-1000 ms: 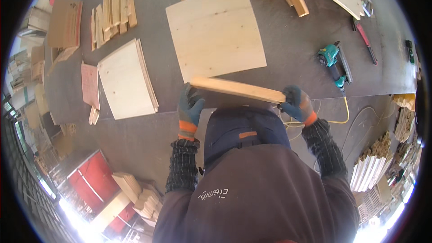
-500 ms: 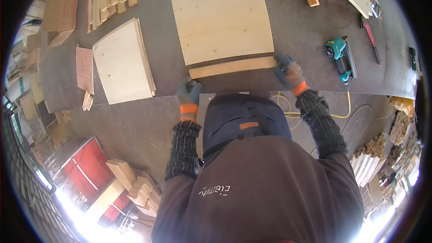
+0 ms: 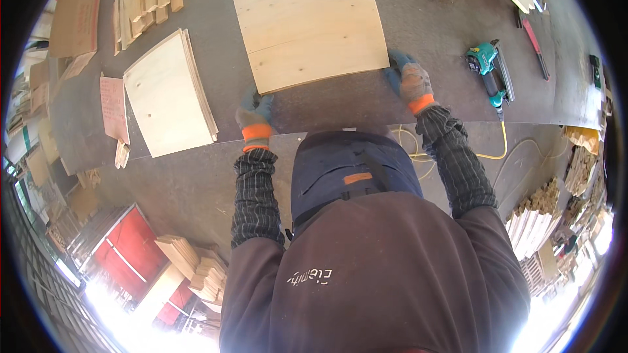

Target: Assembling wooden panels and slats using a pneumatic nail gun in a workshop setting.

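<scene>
Counter: grey, far edge cut off by the frame
Plywood panel: laid flat, top edge cut off
Stack of panels: left of it
Nail gun: at right, teal
Left hand: gloved, at near left corner; grip cannot be told
Right hand: gloved, at near right corner; grip unclear

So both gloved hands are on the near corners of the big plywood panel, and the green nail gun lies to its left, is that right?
Not quite. In the head view the nail gun lies right of the panel, beyond the right hand. The left hand and the right do sit at its near corners.
</scene>
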`<state>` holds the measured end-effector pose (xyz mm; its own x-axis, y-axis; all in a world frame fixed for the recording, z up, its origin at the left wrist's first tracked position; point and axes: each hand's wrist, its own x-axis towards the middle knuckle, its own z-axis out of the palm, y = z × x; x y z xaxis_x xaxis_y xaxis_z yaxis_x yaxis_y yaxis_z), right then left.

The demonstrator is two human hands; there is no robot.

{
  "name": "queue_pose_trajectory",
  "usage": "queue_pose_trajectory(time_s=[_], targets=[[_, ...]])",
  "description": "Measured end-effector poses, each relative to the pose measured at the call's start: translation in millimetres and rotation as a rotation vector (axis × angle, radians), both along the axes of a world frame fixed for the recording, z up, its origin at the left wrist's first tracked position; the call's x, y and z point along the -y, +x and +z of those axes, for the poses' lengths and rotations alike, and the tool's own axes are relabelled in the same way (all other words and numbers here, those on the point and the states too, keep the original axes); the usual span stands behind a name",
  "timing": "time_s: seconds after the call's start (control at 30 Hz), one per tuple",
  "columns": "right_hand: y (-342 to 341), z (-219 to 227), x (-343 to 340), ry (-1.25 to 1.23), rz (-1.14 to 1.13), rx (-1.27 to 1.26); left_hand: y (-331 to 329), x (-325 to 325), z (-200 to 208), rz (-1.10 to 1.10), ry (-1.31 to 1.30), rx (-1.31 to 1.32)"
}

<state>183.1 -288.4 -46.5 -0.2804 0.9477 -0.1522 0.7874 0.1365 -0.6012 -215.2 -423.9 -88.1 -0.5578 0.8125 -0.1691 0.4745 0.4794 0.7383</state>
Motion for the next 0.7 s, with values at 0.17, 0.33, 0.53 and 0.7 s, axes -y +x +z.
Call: queue_pose_trajectory(time_s=[0.17, 0.33, 0.53, 0.7], targets=[[14, -16, -3, 0.042, 0.093, 0.05, 13, -17, 21, -0.081, 0.045, -0.012], [19, -22, -3, 0.093, 0.169, 0.227, 8, -20, 33, -0.172, 0.045, -0.129], [19, -24, -5, 0.021, 0.288, 0.448, -3, -24, 32, -0.281, -0.049, -0.211], [20, -27, 3, 0.038, 0.266, 0.399, -1, -25, 31, -0.233, -0.068, -0.061]])
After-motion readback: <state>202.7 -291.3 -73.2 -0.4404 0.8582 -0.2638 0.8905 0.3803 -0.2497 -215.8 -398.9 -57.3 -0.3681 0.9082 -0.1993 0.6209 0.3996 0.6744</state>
